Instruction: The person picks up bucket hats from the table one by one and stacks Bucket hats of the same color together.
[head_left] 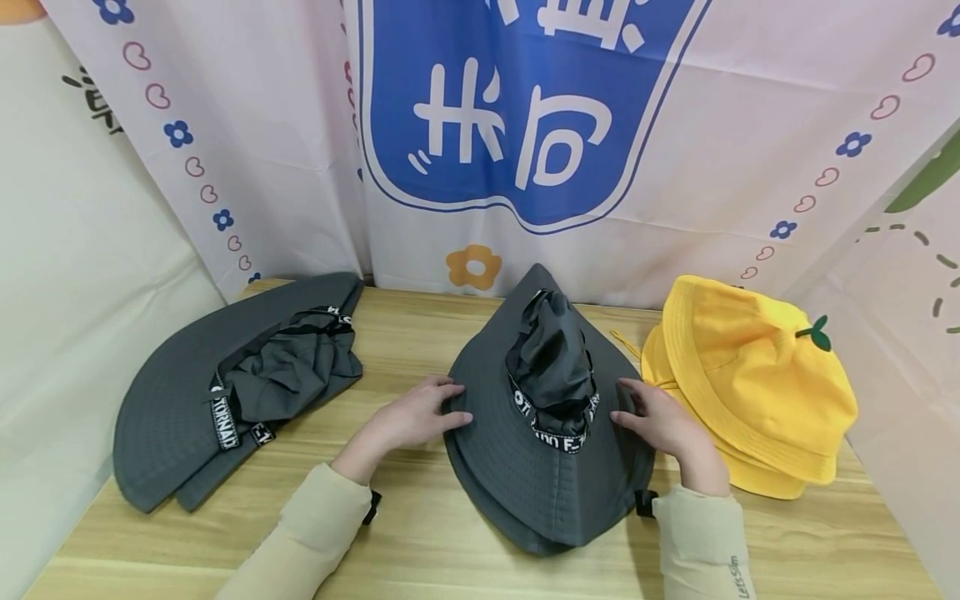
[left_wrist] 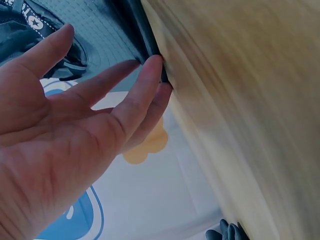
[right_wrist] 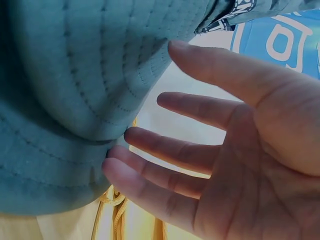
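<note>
In the head view a dark grey wide-brimmed sun hat (head_left: 557, 367) sits mid-table, crown up, its brim creased to a point at the back. White-lettered black tape runs round the crown, and two brim edges overlap at the front. My left hand (head_left: 416, 412) is at the brim's left side. The left wrist view shows its fingers (left_wrist: 142, 90) extended, the tips against the brim's edge, the thumb apart. On the other side is my right hand (head_left: 667, 421). Its fingers (right_wrist: 175, 150) are spread and fairly straight in the right wrist view, with tips at the brim.
A second dark grey hat (head_left: 180, 383) lies folded at the left on the wooden table (head_left: 420, 517). Close to my right hand, yellow hats (head_left: 757, 375) with a green sprout on top lie stacked. A printed white cloth (head_left: 300, 167) hangs behind the table.
</note>
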